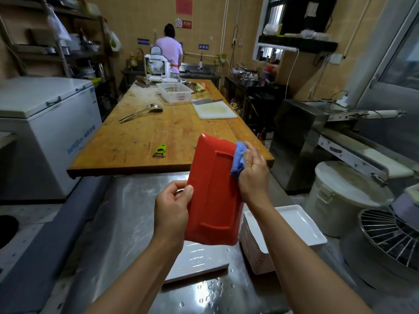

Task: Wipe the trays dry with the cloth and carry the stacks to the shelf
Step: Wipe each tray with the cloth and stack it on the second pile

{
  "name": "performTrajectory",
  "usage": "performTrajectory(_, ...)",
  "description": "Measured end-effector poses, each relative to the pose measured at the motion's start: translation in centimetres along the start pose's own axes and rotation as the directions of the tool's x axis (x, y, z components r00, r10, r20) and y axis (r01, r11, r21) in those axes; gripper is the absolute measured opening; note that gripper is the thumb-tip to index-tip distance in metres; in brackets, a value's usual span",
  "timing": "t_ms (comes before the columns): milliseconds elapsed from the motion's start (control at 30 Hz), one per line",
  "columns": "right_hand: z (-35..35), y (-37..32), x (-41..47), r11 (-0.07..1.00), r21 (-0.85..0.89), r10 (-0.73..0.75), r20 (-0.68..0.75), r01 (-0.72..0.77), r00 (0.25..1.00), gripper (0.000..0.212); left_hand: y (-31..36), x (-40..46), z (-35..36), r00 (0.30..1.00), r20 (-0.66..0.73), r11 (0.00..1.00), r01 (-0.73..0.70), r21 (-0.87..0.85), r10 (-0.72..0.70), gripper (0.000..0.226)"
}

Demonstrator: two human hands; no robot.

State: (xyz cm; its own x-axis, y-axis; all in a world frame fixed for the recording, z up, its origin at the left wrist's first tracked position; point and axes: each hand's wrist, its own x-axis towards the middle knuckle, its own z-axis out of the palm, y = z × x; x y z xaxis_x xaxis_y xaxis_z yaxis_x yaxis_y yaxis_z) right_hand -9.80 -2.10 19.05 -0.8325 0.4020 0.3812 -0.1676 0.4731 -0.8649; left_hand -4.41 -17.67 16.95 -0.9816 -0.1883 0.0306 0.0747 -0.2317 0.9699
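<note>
While I hold the red rectangular plastic tray (214, 196) upright above the wet steel desk (127, 211), its underside faces me. My left hand (172, 209) grips its left edge, thumb curled over the rim. My right hand (252, 175) pinches the crumpled blue cloth (239, 158) and presses it against the tray's upper right edge. Below the tray lies a flat white rectangular tray (199, 261) beaded with water, and just to its right stands a stack of white rectangular trays (283, 232). Beyond the steel, on the long wooden desk (140, 137), a green peeler (159, 151) lies near the front edge; farther back lie a steel ladle (141, 112), a white cutting board (213, 109) and a white plastic basket (175, 91). A person in a pale shirt (170, 51) stands at the far wall, back turned.
</note>
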Motion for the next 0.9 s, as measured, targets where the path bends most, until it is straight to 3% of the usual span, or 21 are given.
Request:
performTrajectory(233,1.5,1.2,-4.1,0.987,-0.152,-0.034,0.079,0.046,0.996,0.048,1.0,2.3,1.6,0.985,-0.137,0.956,0.058,-0.287,-0.101,0.019)
performTrajectory(367,1.1,2.1,-5.7,0.999,-0.047,0.005,0.098,-0.001,0.995,0.048,1.0,3.2,2.2,0.968,-0.193,0.916,0.075,-0.395,-0.163,0.021)
performTrajectory(433,0.6,2.2,-5.2,0.991,0.104,0.073,0.065,-0.079,0.995,0.048,0.7,2.9,2.6,0.973,-0.135,0.893,0.113,-0.435,-0.188,0.021)
performTrajectory(533,-0.9,2.3,-4.1,0.947,0.282,0.142,0.054,-0.151,0.988,0.044,0.8,3.0,2.2,0.979,0.086,0.871,0.203,-0.448,-0.184,0.02)
performTrajectory(633,-2.8,2.3,-2.7,0.904,0.388,0.159,0.08,-0.178,0.984,0.037,1.9,4.2,0.9,0.929,0.321,0.909,0.286,-0.304,-0.185,0.009)
performTrajectory(700,-3.9,2.2,-1.9,0.891,0.413,0.151,0.127,-0.191,0.98,0.032,2.4,5.3,0.0,0.908,0.361,0.932,0.299,-0.206,-0.212,0.02)
performTrajectory(900,-6.3,1.1,0.7,0.922,0.363,0.064,0.197,-0.134,0.978,0.03,4.4,7.9,-1.3,0.866,0.362,0.862,0.445,-0.243,-0.345,0.04)
